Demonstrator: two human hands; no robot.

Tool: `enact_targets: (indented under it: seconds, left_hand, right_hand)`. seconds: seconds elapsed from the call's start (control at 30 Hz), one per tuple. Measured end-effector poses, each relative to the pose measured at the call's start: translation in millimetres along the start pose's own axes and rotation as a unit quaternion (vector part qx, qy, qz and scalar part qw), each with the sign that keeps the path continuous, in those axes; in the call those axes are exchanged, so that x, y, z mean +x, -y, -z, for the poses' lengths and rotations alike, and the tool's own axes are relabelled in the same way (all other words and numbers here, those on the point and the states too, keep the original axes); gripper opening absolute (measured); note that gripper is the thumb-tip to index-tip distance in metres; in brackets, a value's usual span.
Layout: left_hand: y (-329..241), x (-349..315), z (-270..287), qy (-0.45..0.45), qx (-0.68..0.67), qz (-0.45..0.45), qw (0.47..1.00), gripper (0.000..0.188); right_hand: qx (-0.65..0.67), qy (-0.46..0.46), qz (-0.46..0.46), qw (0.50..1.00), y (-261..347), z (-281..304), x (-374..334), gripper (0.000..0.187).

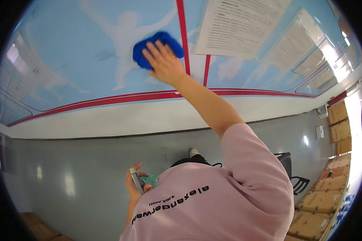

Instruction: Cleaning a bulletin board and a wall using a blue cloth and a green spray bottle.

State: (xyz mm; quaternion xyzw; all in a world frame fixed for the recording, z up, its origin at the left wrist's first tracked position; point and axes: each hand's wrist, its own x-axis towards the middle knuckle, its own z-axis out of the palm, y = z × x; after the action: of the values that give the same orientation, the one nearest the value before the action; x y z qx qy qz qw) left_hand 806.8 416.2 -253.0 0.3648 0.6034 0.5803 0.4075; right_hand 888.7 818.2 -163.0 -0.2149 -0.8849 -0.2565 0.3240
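Note:
My right hand [163,62] is stretched up to the wall panel [84,48], pressing a bunched blue cloth [140,54] against it. Its fingers lie over the cloth, close to a red vertical stripe. The panel is light blue with pale human figures and red borders. Low down, beside my pink shirt, my left hand [133,188] is closed around a spray bottle [151,181] with a grey-white head and a see-through green body. Part of the bottle is hidden by the fingers and the shirt.
Printed sheets [239,28] are fixed to the panel on the right. Below it runs a white wall strip [108,122] down to the grey floor [88,168]. A dark chair [299,184] stands behind my right side, and stacked cardboard boxes [315,201] line the right edge.

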Motion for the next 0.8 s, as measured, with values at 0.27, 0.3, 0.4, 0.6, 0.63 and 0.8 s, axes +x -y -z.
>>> enact_targets:
  seconds: [0.27,0.3,0.4,0.6,0.63,0.8]
  left_hand:
    - [-9.6,-11.4,-35.2,-0.059,0.043,-0.002,0.997,0.094]
    - [-8.5,-13.3,-41.0,-0.085,0.05,-0.004,0.995,0.095]
    - [-16.5,-12.0,-67.5,-0.117,0.055,-0.013,0.991,0.093]
    - [-42.0,1.1,-123.0,-0.083,0.063,0.068,0.992,0.081]
    - [-41.3,4.5,-131.5,-0.061,0.056,0.046,0.995,0.076]
    - [-48.3,15.5,-178.8,-0.079,0.088,0.083,0.989,0.07]
  right_hand:
    - [-0.035,0.106,0.086,0.99,-30.4,5.4,-81.5,0.069]
    - [-0.036,0.134,0.093,0.986,-39.7,10.3,-90.1,0.07]
    - [0.039,0.149,0.069,0.986,-74.0,20.4,-125.8,0.074]
    - [0.008,0.096,0.034,0.995,-151.1,46.5,-203.0,0.064]
    - [0.005,0.092,0.015,0.996,-162.0,55.4,-213.0,0.063]
    - [-0.022,0.055,-0.049,0.997,-220.0,85.1,-273.6,0.063]
